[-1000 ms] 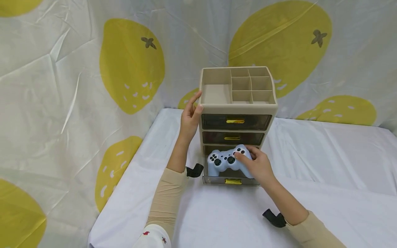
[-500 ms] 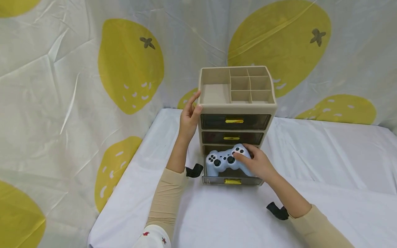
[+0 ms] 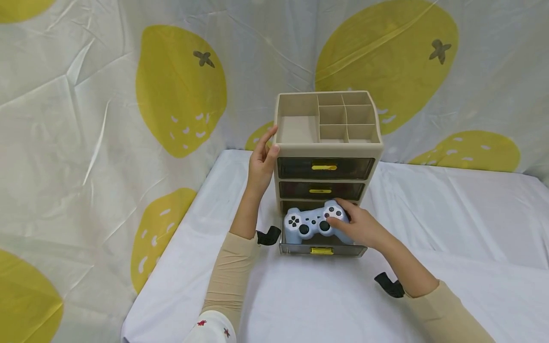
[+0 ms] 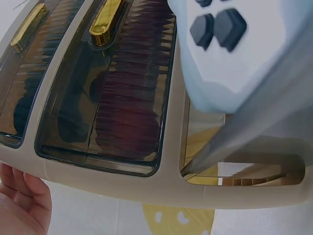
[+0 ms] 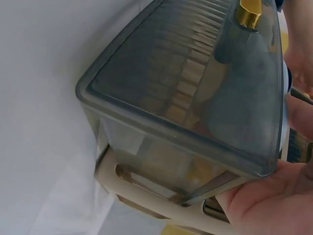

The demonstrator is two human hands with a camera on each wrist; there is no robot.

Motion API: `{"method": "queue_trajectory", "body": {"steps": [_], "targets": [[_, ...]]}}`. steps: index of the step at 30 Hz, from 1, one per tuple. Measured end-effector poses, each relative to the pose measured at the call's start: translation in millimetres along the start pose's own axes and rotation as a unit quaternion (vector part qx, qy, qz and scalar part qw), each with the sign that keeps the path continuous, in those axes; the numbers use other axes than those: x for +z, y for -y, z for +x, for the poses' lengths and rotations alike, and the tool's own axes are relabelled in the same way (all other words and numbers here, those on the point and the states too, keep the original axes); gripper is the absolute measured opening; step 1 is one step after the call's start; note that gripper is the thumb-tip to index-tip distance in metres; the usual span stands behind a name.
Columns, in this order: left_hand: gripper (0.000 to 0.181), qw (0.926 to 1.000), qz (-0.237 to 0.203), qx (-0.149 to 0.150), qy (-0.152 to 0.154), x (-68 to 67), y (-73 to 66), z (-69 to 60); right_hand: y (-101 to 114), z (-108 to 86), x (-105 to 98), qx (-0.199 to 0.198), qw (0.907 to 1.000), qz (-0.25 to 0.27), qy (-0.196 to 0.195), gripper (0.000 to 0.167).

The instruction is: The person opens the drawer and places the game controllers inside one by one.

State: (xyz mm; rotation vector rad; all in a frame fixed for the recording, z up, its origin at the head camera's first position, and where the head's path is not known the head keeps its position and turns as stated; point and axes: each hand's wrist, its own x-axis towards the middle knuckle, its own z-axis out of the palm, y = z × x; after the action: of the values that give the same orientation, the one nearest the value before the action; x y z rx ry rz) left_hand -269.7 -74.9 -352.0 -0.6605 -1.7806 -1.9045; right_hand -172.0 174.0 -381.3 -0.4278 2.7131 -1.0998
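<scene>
A beige desktop drawer organizer [image 3: 329, 151] stands on the white cloth, its bottom drawer [image 3: 296, 249] pulled out. In that smoky clear drawer sits a light blue game controller [image 3: 314, 227], face up toward the head camera. My right hand [image 3: 360, 226] grips the controller's right end, thumb on its face near the right stick; the other fingers are mostly hidden behind it. My left hand [image 3: 261, 164] rests against the organizer's left side, with the thumb at the front corner. In the left wrist view, the controller's end [image 4: 215, 73] shows above the drawer.
Two upper drawers [image 3: 325, 168] with gold handles are closed. Compartments [image 3: 346, 116] divide the organizer's top. Behind it hangs a lemon-print curtain [image 3: 266, 57]. White cloth [image 3: 450, 214] covers the table. Black straps [image 3: 389, 286] hang by both wrists.
The controller has turned a little, its face now more level and toward the head camera. My right hand and forearm have shifted slightly right. The left hand stays in place.
</scene>
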Motion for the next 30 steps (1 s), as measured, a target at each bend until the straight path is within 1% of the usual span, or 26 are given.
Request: {"method": "queue_trajectory", "body": {"steps": [3,7,12,16,19,23,27,30], "targets": [[0.049,1.0000,0.000,-0.003,0.000,0.0,-0.7,-0.1,0.9,-0.7,-0.1,-0.003,0.9998,-0.018,0.001,0.069],[0.050,1.0000,0.003,-0.004,-0.001,0.1,-1.0,0.3,3.6,-1.3,2.0,0.012,0.9996,-0.026,-0.005,0.067],[0.051,1.0000,0.004,0.005,-0.002,-0.5,0.4,1.2,5.6,-0.2,3.3,0.022,0.9990,-0.038,-0.006,0.065],[0.051,0.9999,0.003,0.014,-0.003,-1.1,2.6,1.7,4.1,4.5,3.6,0.022,0.9977,-0.064,-0.002,0.056],[0.050,0.9999,0.000,0.014,-0.002,-1.4,3.4,1.8,2.9,8.7,4.7,0.025,0.9964,-0.081,0.001,0.049],[0.049,0.9999,0.001,0.011,0.000,-1.4,2.8,2.1,2.3,11.4,7.2,0.022,0.9953,-0.094,-0.003,0.049],[0.049,1.0000,-0.001,0.006,0.000,-0.9,3.1,2.4,2.8,10.6,10.2,0.038,0.9953,-0.089,-0.005,0.043],[0.050,0.9999,0.001,0.010,-0.001,0.5,3.9,2.2,3.8,9.1,12.0,0.047,0.9949,-0.089,-0.007,0.039]]}}
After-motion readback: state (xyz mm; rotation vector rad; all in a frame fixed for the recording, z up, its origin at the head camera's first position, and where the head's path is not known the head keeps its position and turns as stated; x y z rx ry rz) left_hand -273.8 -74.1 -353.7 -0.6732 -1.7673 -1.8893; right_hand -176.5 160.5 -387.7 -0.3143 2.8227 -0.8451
